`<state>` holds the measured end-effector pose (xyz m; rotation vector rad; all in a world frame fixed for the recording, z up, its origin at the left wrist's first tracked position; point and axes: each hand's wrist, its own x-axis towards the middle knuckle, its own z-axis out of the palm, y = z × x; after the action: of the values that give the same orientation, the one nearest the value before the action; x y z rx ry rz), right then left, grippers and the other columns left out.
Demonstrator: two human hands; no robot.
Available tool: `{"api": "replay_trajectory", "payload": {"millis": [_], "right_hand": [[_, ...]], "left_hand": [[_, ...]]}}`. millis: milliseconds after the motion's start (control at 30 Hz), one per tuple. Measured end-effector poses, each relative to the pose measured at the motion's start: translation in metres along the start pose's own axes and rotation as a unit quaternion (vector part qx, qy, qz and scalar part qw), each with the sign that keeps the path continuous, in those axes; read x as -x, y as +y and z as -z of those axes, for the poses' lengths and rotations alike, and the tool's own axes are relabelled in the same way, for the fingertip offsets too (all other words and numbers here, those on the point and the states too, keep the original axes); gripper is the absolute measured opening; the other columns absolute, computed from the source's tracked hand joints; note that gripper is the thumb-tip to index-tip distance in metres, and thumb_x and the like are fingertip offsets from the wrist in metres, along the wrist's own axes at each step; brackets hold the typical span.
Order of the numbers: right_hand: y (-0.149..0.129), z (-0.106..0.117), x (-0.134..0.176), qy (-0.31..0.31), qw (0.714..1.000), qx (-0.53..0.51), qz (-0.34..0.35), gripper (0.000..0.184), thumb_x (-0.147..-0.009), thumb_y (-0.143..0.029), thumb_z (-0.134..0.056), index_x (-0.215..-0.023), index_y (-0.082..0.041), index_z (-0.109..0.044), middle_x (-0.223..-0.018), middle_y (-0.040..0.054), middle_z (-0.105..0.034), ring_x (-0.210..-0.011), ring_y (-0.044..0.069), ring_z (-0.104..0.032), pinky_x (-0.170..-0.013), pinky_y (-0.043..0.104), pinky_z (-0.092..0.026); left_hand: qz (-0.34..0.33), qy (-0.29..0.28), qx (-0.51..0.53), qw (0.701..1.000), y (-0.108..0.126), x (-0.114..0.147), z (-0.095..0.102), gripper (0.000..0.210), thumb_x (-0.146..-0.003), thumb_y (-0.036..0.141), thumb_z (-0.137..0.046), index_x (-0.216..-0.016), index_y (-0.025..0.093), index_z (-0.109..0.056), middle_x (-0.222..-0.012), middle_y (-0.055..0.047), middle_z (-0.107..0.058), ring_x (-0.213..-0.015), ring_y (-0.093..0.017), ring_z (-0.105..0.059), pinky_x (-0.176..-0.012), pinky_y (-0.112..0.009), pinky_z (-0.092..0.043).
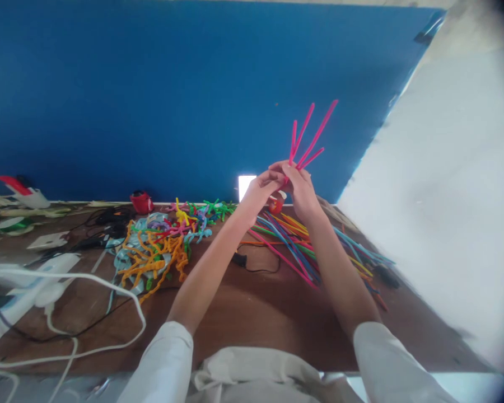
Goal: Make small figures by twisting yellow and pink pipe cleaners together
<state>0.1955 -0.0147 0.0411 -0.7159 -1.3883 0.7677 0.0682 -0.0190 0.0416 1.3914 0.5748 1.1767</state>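
Note:
Several pink pipe cleaners (319, 130) rise in a fan from between my two hands, held up in front of the blue wall. My left hand (265, 184) pinches the bundle low down, where a bit of pink shows at the fingertips. Just beside it, my right hand (297, 182) closes round the same pipe cleaners from the right. Exactly how they join is hidden by my fingers. Below my hands lie loose straight pipe cleaners (285, 238) in many colours. A red container (276, 202) stands behind my wrists.
Left of my arm sits a heap of twisted pipe cleaners (159, 257), with small bent figures (185, 215) behind. A red object (141, 202) stands at the wall. A white power strip (29, 296) and white cable (126, 294) occupy the left. A pale wall (437, 201) bounds the right.

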Motion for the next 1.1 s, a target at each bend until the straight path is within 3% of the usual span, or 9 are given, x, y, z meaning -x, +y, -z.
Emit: {"api": "replay_trajectory", "payload": {"millis": [267,533,800,933,1100], "right_hand": [[0.002,-0.002,0.0,-0.013,1.0,-0.014,0.006,0.035,-0.089,-0.054,-0.061,-0.091,-0.021,-0.07,-0.089,0.0033,-0.068,-0.083,0.015,-0.065,-0.072,0.026,-0.053],[0.003,-0.006,0.0,-0.008,0.999,-0.028,-0.018,0.028,-0.088,-0.049,-0.063,-0.088,-0.021,-0.068,-0.077,0.0012,-0.065,-0.064,0.012,-0.059,-0.05,0.022,-0.044],[0.007,-0.01,0.0,-0.009,0.999,-0.037,-0.024,0.037,-0.086,-0.057,-0.063,-0.09,-0.021,-0.067,-0.074,0.0016,-0.064,-0.057,0.012,-0.055,-0.043,0.022,-0.043],[0.006,-0.005,-0.001,-0.005,0.999,-0.038,0.019,0.032,-0.088,-0.053,-0.063,-0.095,-0.022,-0.068,-0.085,0.0015,-0.067,-0.067,0.011,-0.06,-0.058,0.024,-0.052],[0.001,0.0,-0.001,-0.03,0.998,-0.022,0.059,0.029,-0.086,-0.047,-0.07,-0.103,-0.024,-0.067,-0.091,0.0021,-0.071,-0.081,0.015,-0.067,-0.072,0.028,-0.056]], "left_hand": [[0.001,0.024,0.02,1.0,-0.004,-0.001,0.0,0.007,-0.078,0.021,-0.069,-0.085,0.019,-0.069,-0.073,0.003,-0.065,-0.059,-0.007,-0.06,-0.052,-0.018,-0.039],[-0.029,0.017,-0.001,0.999,-0.005,-0.001,-0.001,0.014,-0.073,0.017,-0.072,-0.086,0.017,-0.067,-0.077,0.003,-0.065,-0.059,-0.005,-0.056,-0.05,-0.017,-0.036],[-0.055,0.057,-0.006,0.997,-0.003,0.001,-0.006,0.02,-0.085,0.017,-0.062,-0.105,0.019,-0.063,-0.076,0.003,-0.062,-0.052,-0.004,-0.051,-0.048,-0.018,-0.034],[-0.039,0.032,-0.022,0.998,0.0,-0.003,-0.001,0.006,-0.091,0.017,-0.057,-0.091,0.015,-0.063,-0.066,0.004,-0.053,-0.044,-0.003,-0.041,-0.043,-0.019,-0.026],[-0.031,-0.039,-0.058,0.997,0.001,-0.003,0.008,0.036,-0.091,0.036,-0.064,-0.065,0.015,-0.051,-0.055,0.006,-0.042,-0.044,-0.002,-0.034,-0.045,-0.019,-0.024]]}}
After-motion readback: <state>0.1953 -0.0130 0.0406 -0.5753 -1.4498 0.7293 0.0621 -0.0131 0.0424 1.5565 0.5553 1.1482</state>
